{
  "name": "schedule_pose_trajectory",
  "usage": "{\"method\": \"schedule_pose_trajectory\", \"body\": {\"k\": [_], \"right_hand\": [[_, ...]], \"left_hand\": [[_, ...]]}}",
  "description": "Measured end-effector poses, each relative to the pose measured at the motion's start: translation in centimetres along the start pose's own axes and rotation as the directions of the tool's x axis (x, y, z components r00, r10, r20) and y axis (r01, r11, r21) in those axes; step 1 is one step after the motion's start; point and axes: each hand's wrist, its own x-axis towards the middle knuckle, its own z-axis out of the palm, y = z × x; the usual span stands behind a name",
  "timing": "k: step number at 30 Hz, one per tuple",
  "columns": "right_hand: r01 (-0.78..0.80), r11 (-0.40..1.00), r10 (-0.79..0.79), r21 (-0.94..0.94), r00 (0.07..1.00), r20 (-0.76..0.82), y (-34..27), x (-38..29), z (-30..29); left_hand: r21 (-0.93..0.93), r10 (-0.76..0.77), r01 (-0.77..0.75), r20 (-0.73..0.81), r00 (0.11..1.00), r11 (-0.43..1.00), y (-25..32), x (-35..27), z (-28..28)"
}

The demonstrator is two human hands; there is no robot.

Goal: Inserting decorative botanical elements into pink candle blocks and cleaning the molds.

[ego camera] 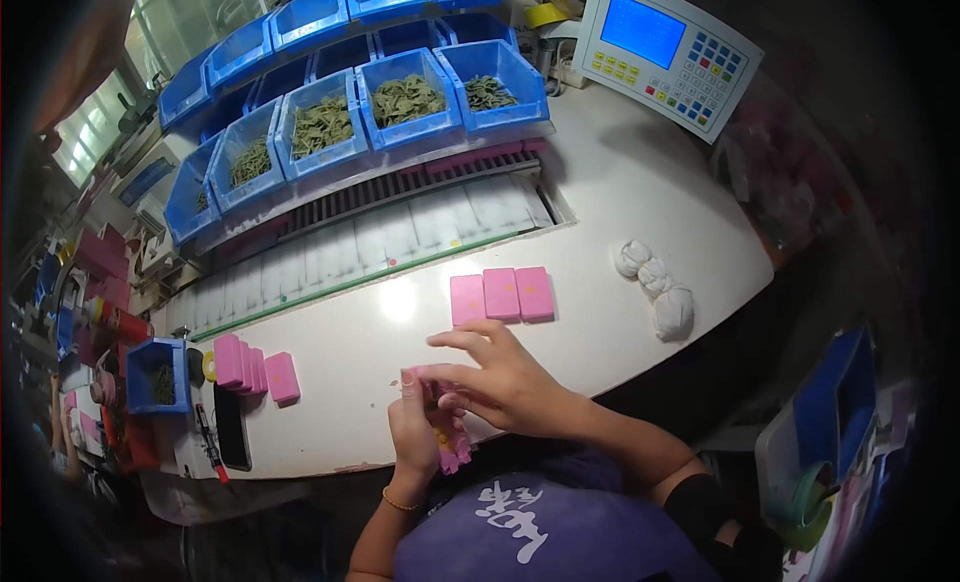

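Observation:
My left hand (417, 428) grips a crumpled pink packet (453, 454) with yellow marks, close to the front edge of the white table. Above it is my right hand (502, 375), its fingers spread and an index fingertip near my left thumb. Fingers hide most of the packet's upper part, so whether the right hand pinches it is unclear. Just beyond the right hand, three flat pink packs (502, 294) lie side by side. More pink packs lean in a row (238, 364) at the left, with a single pink pack (283, 377) beside them.
Blue bins (322, 124) of dried plant material stand over a white slatted strip (375, 244). At right are a white knotted cloth bundle (654, 278) and a control panel (667, 53). A phone (233, 426), marker (208, 441) and blue bin (157, 375) sit left.

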Motion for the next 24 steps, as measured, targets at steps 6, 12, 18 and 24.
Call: {"method": "schedule_pose_trajectory", "body": {"k": [6,12,18,24], "right_hand": [[0.188,0.976,-0.188,-0.114,0.982,0.008,0.8,0.9,-0.2],[-0.004,0.998,0.003,-0.059,1.000,-0.024,2.6,-2.4,-0.6],[-0.312,0.698,0.237,-0.645,0.950,-0.203,9.0,-6.6,-4.7],[-0.580,0.610,0.542,-0.539,0.803,-0.250,10.6,-8.6,-12.5]], "left_hand": [[0.172,-0.019,0.012,0.034,0.999,0.985,0.2,0.1,-0.6],[-0.105,-0.283,0.285,0.035,0.959,0.953,0.8,1.8,-3.0],[-0.179,-0.269,0.277,0.068,0.961,0.944,0.1,2.3,-3.3],[-0.142,-0.227,0.237,0.080,0.971,0.961,0.3,2.3,-2.7]]}}
